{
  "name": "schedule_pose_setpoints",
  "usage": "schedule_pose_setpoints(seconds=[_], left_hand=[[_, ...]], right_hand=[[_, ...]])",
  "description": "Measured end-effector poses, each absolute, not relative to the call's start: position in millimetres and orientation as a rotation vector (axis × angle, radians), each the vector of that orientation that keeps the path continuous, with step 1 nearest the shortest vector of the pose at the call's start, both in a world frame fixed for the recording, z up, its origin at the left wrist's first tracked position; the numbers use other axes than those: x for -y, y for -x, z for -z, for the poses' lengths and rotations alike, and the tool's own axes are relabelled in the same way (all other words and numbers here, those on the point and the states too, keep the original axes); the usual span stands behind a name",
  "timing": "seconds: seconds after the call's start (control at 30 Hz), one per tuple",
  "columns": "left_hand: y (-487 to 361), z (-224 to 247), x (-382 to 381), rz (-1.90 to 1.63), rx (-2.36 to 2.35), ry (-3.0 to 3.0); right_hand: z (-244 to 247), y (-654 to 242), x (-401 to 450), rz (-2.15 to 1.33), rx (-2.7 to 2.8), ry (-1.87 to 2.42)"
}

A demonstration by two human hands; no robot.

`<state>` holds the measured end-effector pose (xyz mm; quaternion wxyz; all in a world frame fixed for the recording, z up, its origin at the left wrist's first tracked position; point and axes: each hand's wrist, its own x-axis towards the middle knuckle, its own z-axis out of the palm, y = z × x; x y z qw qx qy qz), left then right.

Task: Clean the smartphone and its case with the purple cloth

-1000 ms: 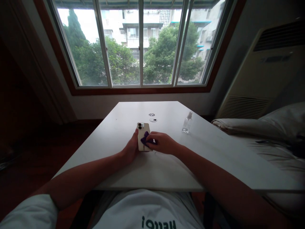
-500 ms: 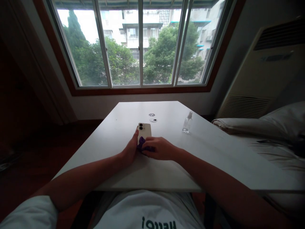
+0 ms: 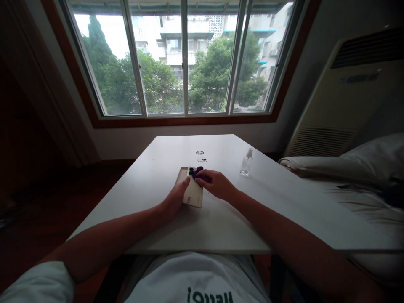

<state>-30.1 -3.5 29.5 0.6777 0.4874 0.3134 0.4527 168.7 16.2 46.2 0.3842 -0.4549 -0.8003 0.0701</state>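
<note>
A pale phone is tilted above the white table, its back with two dark camera lenses facing up. My left hand grips it along the left side, thumb on the back. Behind the phone's left edge shows a tan flat piece, perhaps a case, also in that hand. My right hand pinches a purple cloth against the phone's upper right part, beside the lenses. The fingertips under the cloth are partly hidden.
On the white table a clear spray bottle stands to the right. Two small round items lie beyond the phone. A window is behind the table, and a cushioned seat is at the right.
My right hand and the purple cloth have moved up from the phone's lower part to beside the lenses. The phone has tilted, and the tan piece now shows behind it.
</note>
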Motion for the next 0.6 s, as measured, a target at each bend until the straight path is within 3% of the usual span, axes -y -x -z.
schedule_pose_setpoints(seconds=[0.27,0.6], left_hand=[[29,-24,0,-1.027,-0.655,-1.024],[28,-30,2,-1.035,-0.675,-0.985]], right_hand=[[-50,-154,8,-0.190,2.310,0.928],[-45,-173,-18,-0.110,2.041,1.337]])
